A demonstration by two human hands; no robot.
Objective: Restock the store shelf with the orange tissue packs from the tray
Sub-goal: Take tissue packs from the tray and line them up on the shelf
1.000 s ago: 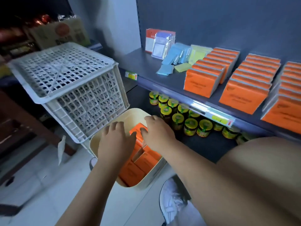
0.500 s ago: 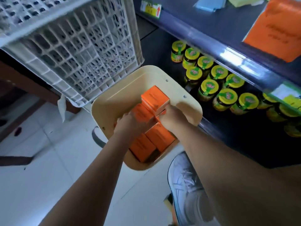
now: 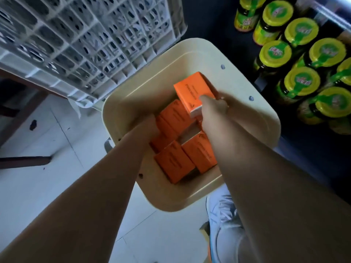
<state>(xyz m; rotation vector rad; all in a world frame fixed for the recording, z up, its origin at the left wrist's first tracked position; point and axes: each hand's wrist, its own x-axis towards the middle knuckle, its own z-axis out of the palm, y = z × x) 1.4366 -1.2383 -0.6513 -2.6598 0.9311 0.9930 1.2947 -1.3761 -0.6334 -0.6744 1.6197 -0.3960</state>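
The right hand [image 3: 214, 108] pinches one orange tissue pack [image 3: 193, 92], a fingertip on its top face. The pack is raised above the others inside the cream tray [image 3: 199, 48]. Just below and left of those fingers, several more packs [image 3: 175, 162] lie loose on the tray floor. The left hand [image 3: 147, 125] reaches down beside them; its fingertips are hidden, so I cannot tell whether they grasp anything. Beyond the right knuckles stand yellow-lidded jars [image 3: 302, 31] (the shelf to be stocked is out of view). Restocking looks unfinished: one pack in hand, at least four left.

White tiled floor [image 3: 41, 186], white lattice crate [image 3: 85, 44]
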